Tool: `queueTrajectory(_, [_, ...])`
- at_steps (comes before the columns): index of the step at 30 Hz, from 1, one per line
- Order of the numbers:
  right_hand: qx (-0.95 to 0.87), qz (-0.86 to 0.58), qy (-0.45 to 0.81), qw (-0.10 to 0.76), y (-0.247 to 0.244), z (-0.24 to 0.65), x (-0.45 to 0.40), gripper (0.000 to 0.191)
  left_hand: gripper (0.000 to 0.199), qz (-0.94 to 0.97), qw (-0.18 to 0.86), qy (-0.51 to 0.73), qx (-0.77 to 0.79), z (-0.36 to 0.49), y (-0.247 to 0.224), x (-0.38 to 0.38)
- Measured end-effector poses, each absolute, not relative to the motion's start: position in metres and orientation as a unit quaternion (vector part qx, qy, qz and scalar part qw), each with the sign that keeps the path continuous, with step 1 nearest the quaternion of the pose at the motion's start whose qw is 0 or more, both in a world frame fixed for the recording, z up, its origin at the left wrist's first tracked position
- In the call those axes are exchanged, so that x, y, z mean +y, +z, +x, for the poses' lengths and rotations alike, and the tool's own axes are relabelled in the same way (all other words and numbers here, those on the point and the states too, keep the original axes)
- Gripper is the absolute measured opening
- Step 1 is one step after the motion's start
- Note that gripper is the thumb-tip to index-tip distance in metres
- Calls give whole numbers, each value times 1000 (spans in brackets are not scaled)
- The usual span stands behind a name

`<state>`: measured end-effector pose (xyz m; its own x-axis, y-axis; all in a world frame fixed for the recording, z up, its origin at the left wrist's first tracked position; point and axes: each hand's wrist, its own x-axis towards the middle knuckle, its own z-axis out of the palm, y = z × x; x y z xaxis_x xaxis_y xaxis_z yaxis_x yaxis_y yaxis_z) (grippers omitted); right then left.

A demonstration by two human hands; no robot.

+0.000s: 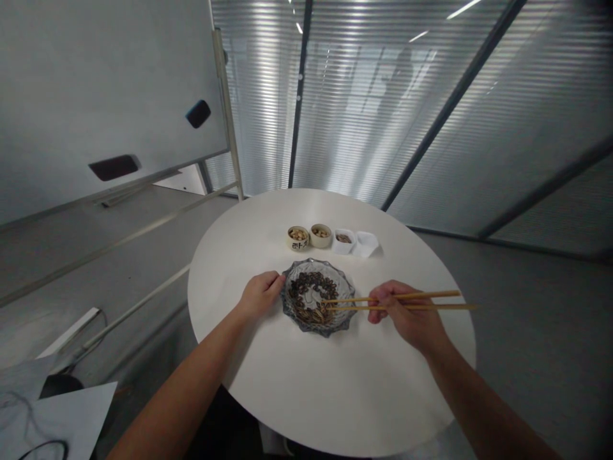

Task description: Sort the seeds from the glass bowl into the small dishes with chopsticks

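Note:
A scalloped glass bowl (342, 324) sits on the white round table, holding dark seeds (313, 314) that look like sunflower seeds, spread in a rough ring. My left hand (262, 292) grips the bowl's left rim between thumb and fingers. In my right hand (397, 312) is a pair of wooden chopsticks (431, 300), pointing left over the bowl. Their tips are slightly apart and reach down among the seeds near the middle. Whether a seed is pinched between them is too small to tell.
Behind the bowl stand two round cream bowls (297, 246) (320, 243) with pale nut-like pieces. To their right are a white cup (343, 246) with small seeds and another white cup (364, 244). A whiteboard (119, 76) stands left of the table (306, 390); a ribbed translucent partition (354, 115) rises behind.

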<state>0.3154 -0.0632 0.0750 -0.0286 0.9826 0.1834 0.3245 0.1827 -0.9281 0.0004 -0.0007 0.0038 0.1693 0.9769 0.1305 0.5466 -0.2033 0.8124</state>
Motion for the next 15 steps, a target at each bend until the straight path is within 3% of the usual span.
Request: queueTrajectory(15, [-581,-532,392,475,80,299,-57,49,49,705,309,335,544,-2,0,1])
